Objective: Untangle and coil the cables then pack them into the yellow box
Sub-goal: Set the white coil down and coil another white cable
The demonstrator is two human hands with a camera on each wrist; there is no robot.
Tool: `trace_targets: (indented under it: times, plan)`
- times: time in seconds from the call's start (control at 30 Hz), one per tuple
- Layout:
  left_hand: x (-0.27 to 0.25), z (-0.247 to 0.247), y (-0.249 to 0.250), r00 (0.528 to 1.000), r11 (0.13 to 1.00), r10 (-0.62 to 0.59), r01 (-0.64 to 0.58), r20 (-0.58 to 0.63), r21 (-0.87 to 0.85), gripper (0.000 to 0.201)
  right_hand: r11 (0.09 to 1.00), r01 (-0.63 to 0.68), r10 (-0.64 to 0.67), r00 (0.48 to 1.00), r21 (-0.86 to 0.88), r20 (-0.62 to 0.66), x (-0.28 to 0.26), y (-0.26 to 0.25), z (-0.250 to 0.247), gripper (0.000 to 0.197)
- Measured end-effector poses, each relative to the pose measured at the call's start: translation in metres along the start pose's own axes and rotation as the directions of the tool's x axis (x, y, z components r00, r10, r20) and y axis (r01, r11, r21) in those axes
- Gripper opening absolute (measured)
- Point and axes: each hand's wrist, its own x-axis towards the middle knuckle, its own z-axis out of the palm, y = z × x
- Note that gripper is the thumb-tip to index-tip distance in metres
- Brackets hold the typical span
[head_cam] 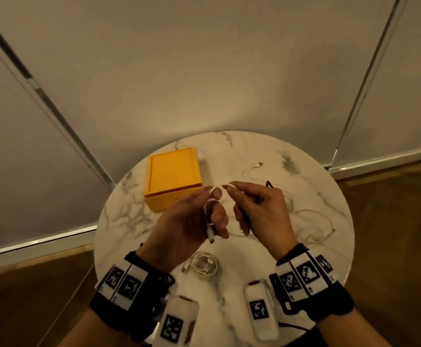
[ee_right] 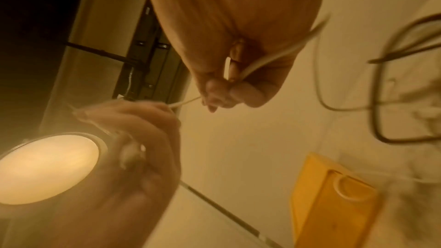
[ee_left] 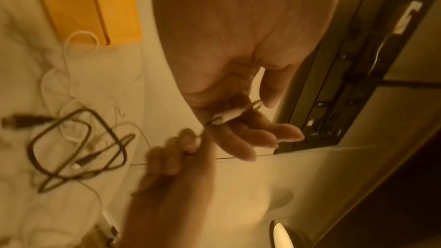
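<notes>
Both hands are raised above the round marble desk [head_cam: 317, 196], close together over its middle. The left hand [head_cam: 191, 219] has a narrow grip: thumb and fingers curl round a thin white cable [head_cam: 208, 211], which loops over the fingers, with its plug end [head_cam: 210, 235] hanging below the palm. In the left wrist view the plug [ee_left: 229, 116] lies across the curled fingers. The right hand [head_cam: 259, 211] pinches the same cable between thumb and forefinger, the other fingers curled in; the right wrist view shows the cable [ee_right: 267, 57] passing through the closed fingers and out to the side. A short span of cable [ee_right: 183, 102] runs between the two hands.

The yellow box [head_cam: 173, 177] stands on the far left part of the desk, just beyond the left hand, apart from both hands. A coiled white cable [head_cam: 203, 265] lies on the near part of the desk, between the wrists. To the right of the right hand, loose thin cables [head_cam: 312, 221] sprawl on the marble, and a dark cable [ee_left: 78, 148] lies tangled among them in the left wrist view.

The desk stands on a wooden floor [head_cam: 392, 221] near pale walls [head_cam: 204, 71] with a light skirting. Each wrist bears a black band with printed square markers [head_cam: 304, 274].
</notes>
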Motion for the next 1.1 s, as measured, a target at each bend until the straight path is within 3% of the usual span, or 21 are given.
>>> trace_targets:
  times: [0.13,0.23,0.33,0.53,0.63,0.77,0.93,1.1]
  plan:
    - [-0.003,-0.001,-0.008,0.995,0.999,0.035,-0.039,-0.09,-0.036,0.037,0.996,-0.078,0.08,0.995,-0.045,0.063,-0.027,0.024,0.011,0.019]
    - [0.003,-0.007,-0.016,0.973,0.997,0.079,-0.083,-0.218,-0.007,0.027,0.957,-0.08,0.144,0.965,-0.279,0.219,-0.056,0.033,0.018,0.021]
    - [0.002,-0.015,-0.022,0.941,0.988,0.143,-0.116,-0.306,0.104,0.023,0.882,0.041,0.118,0.945,-0.47,0.304,-0.073,0.031,0.019,0.022]
    - [-0.007,-0.016,-0.026,0.879,0.908,0.339,-0.213,-0.335,0.36,0.028,0.729,0.249,-0.023,0.94,-0.638,0.34,-0.069,0.008,0.01,0.017]
    - [-0.01,-0.02,-0.019,0.877,0.781,0.406,-0.185,-0.258,0.597,0.022,0.688,0.334,-0.08,0.918,-0.644,0.389,-0.064,-0.007,0.008,0.018]
    - [-0.018,-0.018,-0.017,0.952,0.661,0.289,-0.124,-0.098,0.74,0.017,0.682,0.368,-0.158,0.918,-0.632,0.365,-0.036,-0.031,-0.008,0.008]
    - [-0.017,-0.01,-0.007,0.989,0.759,0.143,-0.091,-0.03,0.645,0.022,0.788,0.363,-0.155,0.898,-0.497,0.411,-0.008,-0.049,-0.014,0.01]
    - [-0.022,-0.007,-0.009,0.998,0.954,0.064,-0.06,-0.005,0.294,0.026,0.889,0.303,-0.147,0.899,-0.343,0.412,0.003,-0.05,-0.015,0.016]
